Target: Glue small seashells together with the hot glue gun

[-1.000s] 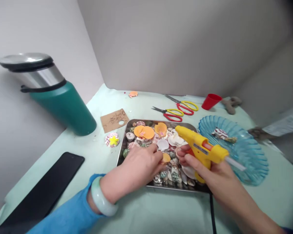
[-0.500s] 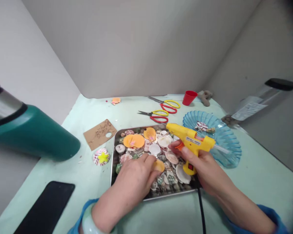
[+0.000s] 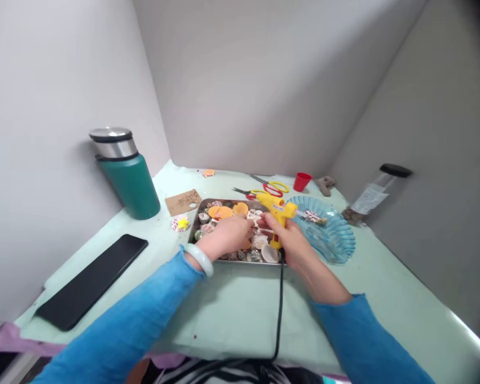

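Note:
My right hand (image 3: pixel 290 237) grips a yellow hot glue gun (image 3: pixel 280 213) by its handle, nozzle pointing left over the tray. A black cord runs down from the handle. My left hand (image 3: pixel 234 233) is over the metal tray (image 3: pixel 224 261), its fingers bent together close to my right fingertips. Whatever it pinches is too small and blurred to make out. Seashells (image 3: pixel 270 253) fill the tray, white, pinkish and mottled. Orange shells (image 3: pixel 221 212) lie toward its far side, and part of another orange one shows below my left fingers.
Left of the tray are a brown card (image 3: pixel 182 202), a round speckled piece with a yellow star (image 3: pixel 181 223), a phone (image 3: pixel 94 280) and a green bottle (image 3: pixel 132 184). Scissors (image 3: pixel 274 188) and a red cup (image 3: pixel 302 182) lie behind; a blue scalloped plate (image 3: pixel 336 234) stands right.
The view has pulled back, showing more of the table and both sleeves. My left hand has shifted from the orange shell toward my right fingertips. The glue gun stays in my right hand.

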Motion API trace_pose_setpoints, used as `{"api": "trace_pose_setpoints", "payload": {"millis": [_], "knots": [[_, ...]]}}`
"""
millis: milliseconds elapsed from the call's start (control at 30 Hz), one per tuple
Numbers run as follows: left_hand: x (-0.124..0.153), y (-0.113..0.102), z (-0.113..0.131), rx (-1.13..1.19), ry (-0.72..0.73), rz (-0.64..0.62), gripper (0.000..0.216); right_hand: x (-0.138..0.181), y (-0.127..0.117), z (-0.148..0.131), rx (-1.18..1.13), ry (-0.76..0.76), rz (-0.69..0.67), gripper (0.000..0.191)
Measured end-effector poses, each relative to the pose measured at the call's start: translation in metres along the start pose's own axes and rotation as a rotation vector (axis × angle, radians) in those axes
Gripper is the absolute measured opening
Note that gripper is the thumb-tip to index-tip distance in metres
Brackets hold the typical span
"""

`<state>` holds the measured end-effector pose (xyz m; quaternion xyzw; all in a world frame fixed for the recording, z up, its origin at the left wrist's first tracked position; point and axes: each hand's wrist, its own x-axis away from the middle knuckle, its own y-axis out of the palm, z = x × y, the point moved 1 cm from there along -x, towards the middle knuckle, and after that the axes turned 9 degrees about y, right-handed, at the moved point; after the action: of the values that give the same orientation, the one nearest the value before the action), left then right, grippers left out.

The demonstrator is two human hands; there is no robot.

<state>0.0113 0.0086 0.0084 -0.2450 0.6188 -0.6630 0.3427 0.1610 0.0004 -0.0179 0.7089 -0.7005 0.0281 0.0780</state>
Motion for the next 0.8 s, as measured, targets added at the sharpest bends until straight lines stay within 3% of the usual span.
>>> {"api": "trace_pose_setpoints", "payload": {"millis": [167, 333, 633, 800], "knots": [[-0.008, 0.008, 0.012, -0.072, -0.077, -0.016, 0.026, -0.004, 0.0, 0.003, 0.004, -0.049, 0.027, 0.035], [-0.001, 0.013, 0.006, -0.071, -0.098, 0.037, 0.026, -0.004, 0.0, 0.004, 0.02, -0.1, 0.116, 0.038], [-0.003, 0.019, 0.006, -0.126, -0.105, -0.002, 0.024, -0.008, 0.002, 0.004, 0.037, -0.049, 0.108, 0.04], [-0.003, 0.016, 0.003, -0.065, -0.206, 0.028, 0.026, -0.007, 0.002, 0.003, 0.056, -0.055, 0.097, 0.038]]}}
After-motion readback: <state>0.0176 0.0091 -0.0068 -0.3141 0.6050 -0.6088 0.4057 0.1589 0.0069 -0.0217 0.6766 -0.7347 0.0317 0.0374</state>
